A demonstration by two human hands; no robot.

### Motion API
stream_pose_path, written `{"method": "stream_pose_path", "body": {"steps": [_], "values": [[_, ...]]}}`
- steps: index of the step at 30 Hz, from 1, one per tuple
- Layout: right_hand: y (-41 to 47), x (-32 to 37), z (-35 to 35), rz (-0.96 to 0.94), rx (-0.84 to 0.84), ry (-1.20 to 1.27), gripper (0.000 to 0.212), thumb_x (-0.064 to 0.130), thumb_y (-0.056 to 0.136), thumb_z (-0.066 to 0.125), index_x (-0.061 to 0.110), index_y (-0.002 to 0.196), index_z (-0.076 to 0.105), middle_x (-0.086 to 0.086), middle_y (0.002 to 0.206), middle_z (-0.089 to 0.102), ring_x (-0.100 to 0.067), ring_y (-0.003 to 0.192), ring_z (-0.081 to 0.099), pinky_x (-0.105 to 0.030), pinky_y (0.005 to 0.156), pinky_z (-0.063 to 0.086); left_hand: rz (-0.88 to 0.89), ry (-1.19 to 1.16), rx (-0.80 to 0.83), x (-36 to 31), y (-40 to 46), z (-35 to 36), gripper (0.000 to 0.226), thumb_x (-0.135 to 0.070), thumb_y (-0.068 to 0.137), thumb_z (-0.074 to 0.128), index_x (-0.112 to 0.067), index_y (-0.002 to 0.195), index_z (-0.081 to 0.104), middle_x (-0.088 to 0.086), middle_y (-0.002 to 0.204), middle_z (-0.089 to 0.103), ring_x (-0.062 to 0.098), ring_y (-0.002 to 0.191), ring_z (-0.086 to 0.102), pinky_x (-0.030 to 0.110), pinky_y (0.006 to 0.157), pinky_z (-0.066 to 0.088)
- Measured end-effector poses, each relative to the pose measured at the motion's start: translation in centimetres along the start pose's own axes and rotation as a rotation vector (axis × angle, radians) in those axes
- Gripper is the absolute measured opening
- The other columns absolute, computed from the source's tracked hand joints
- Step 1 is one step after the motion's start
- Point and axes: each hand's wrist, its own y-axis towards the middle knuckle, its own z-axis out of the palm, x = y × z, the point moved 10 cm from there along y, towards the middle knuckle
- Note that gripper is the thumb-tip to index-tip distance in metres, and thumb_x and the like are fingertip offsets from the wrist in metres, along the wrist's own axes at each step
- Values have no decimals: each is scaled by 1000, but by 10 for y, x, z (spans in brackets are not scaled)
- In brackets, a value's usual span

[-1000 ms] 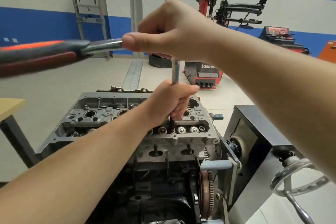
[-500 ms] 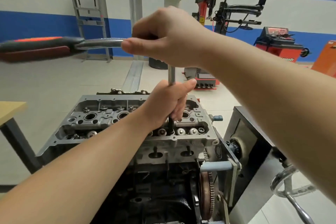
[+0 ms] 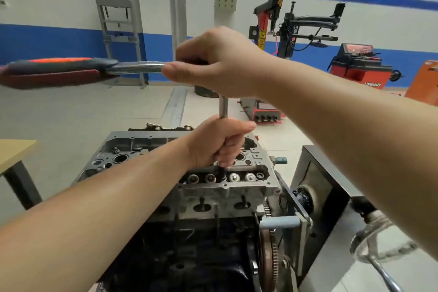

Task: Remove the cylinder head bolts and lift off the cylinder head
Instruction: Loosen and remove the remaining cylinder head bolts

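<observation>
Your right hand [image 3: 220, 64] is clamped over the head of the ratchet [image 3: 132, 68], fingers curled round the top where the handle meets the upright bar, and your left hand [image 3: 218, 143] is wrapped round the extension bar [image 3: 223, 106] lower down, steadying it over the cylinder head [image 3: 227, 193].

Working outward from that cylinder head: it sits on top of the dark engine block [image 3: 189, 256], not yet lifted, with the stand [image 3: 320, 197] just to its right and a wooden table [image 3: 14, 152] well off to its left. The ratchet handle [image 3: 54, 72] reaches out to the left, high above the head's far-left corner. The bar drops straight down into the bolt row along the head's near edge, and the socket [image 3: 221, 173] at its foot sits between shiny round fittings.

Compared with a second ago, both of your hands and the ratchet sit slightly lower over the head, while the handle points much the same way. That reads as you settling the socket onto the bolt, or resetting between strokes, rather than finishing a swing. You are probably early in the bolt work.
</observation>
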Motion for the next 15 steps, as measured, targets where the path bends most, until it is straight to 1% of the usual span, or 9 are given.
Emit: {"method": "stream_pose_path", "body": {"steps": [2, 3, 5, 7, 8, 10, 11, 13, 15], "values": [[1, -8, 0, 75, -8, -201, 50, 60, 105, 43, 22, 72, 49, 5, 66, 49, -14, 58, 45, -31, 53, 30, 14, -23, -191, 2, 1, -7, 52, -32, 95, 54, -20, 49, 33, 0, 43, 26, 21, 35, 25, 23, 41, 28], [5, -14, 0, 151, -24, -373, 47, 53, 107, 42, 22, 72, 45, 3, 68, 48, -17, 59, 45, -30, 52, 28, 34, -6, -335, 1, -1, -13, 45, -29, 88, 54, -17, 49, 35, 2, 43, 25, 21, 35, 25, 23, 41, 27], [13, -22, 2, 281, -18, -636, 29, 24, 102, 48, 20, 74, 42, -3, 72, 44, -24, 60, 42, -30, 52, 31, 40, 84, -615, -1, -11, -23, 27, -23, 68, 43, 3, 59, 44, 9, 45, 29, 22, 35, 29, 25, 42, 26], [16, -25, 8, 350, 70, -750, 12, 13, 95, 51, 16, 84, 48, -5, 76, 46, -25, 62, 43, -32, 51, 33, 40, 155, -737, -1, -18, -24, 37, -23, 63, 38, 12, 70, 48, 13, 51, 32, 21, 40, 30, 29, 45, 26], [17, -27, 6, 351, 60, -748, 14, 18, 99, 51, 16, 86, 50, -4, 75, 46, -24, 61, 42, -32, 50, 31, 62, 145, -712, -3, -17, -24, 36, -27, 65, 42, 8, 64, 50, 13, 50, 33, 21, 42, 31, 30, 47, 28], [16, -26, 1, 269, -11, -626, 40, 42, 107, 47, 18, 75, 45, 0, 70, 45, -19, 58, 41, -30, 50, 25, 82, 89, -477, -7, -11, -19, 38, -40, 77, 57, -11, 53, 50, 8, 49, 39, 22, 44, 40, 31, 51, 41], [14, -20, 1, 179, -42, -491, 49, 53, 107, 45, 21, 70, 43, 3, 66, 45, -15, 57, 42, -29, 51, 25, 78, 82, -343, -8, -8, -17, 42, -44, 85, 61, -12, 58, 54, 8, 53, 46, 24, 50, 48, 32, 57, 49], [4, 0, -1, -9, -63, -146, 55, 63, 102, 49, 23, 65, 44, 9, 59, 41, -8, 54, 39, -29, 51, 26, 84, 47, -130, -13, -9, -8, 46, -43, 97, 60, -7, 67, 60, 11, 62, 57, 28, 61, 58, 36, 68, 56], [-5, 6, -4, -61, -48, 37, 54, 63, 100, 54, 21, 67, 48, 8, 57, 38, -9, 53, 36, -29, 52, 25, 82, 20, -84, -13, -6, -3, 53, -41, 102, 54, -12, 58, 53, 9, 53, 50, 27, 49, 50, 33, 59, 51]]}}
